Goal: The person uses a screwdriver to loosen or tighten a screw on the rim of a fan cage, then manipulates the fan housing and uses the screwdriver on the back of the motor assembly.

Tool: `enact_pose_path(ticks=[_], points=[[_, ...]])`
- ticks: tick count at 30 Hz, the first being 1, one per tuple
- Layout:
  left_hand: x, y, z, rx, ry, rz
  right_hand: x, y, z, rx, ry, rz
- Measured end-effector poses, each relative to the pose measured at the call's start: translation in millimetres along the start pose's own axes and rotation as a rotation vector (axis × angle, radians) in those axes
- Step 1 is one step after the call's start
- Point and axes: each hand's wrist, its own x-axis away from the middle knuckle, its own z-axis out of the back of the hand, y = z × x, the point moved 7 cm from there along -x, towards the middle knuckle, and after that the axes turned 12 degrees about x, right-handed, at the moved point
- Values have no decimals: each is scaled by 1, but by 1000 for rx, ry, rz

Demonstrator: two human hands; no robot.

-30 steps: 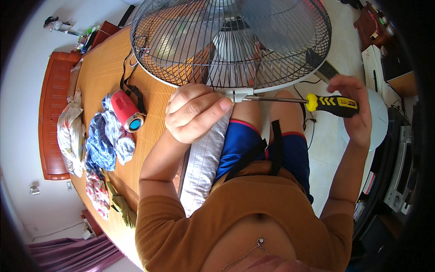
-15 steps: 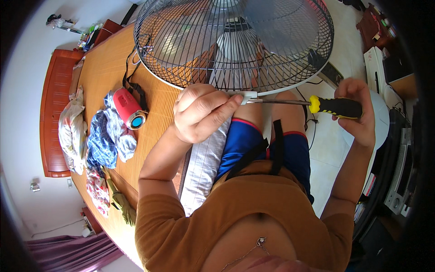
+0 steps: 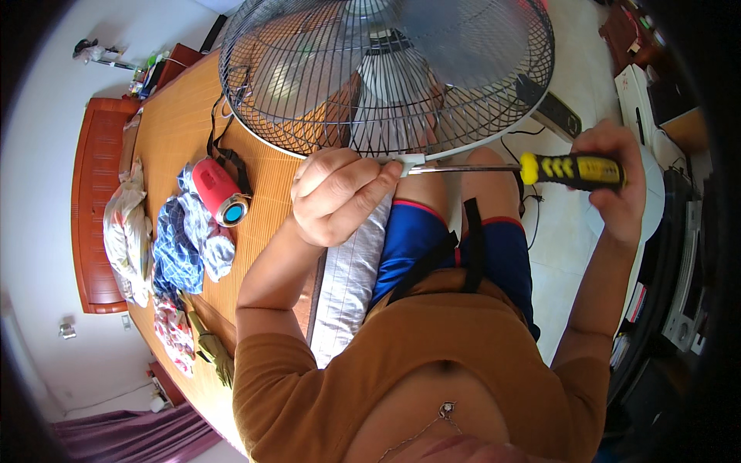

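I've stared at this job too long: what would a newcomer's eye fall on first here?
The big wire-caged fan at top centre likely comes first. Just below it, the right hand holds a yellow-and-black screwdriver toward a white clip pinched by the left hand. On the bed at left, a red cylinder also stands out.

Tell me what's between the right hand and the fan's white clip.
A screwdriver, seen in the head view: its handle is in the right hand, its metal shaft reaches toward the white clip.
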Motion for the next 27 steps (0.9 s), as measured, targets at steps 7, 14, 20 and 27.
enact_pose_path(ticks=[7,14,20,27], points=[[-4,-5,5,-8,2,9,-2,-5,-12,-56,-9,-147],[-5,-3,0,-38,-65,36,-4,0,-4,191,73,-55],[-7,-6,3,-41,-72,29,-2,23,-15,0,-9,-305],[-7,-6,2,-37,-86,36,-4,-10,-3,351,56,180]])
